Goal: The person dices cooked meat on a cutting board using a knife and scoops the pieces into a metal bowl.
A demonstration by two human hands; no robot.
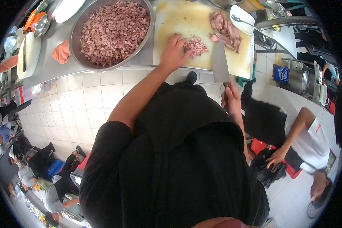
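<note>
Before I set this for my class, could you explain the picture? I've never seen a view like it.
There is no machine here: a person works with two bare hands. The one picture comes from a camera worn on that person's head, looking forward and down, so their black clothing fills the middle.

On the metal table stands a large bowl of diced meat. Beside it, the cutting board carries a small chopped pile, some larger pieces of meat and a white dish with a spoon.

The right hand grips a knife by its handle. The left hand is beside the chopped pile; whether it touches it is hard to tell.
</note>
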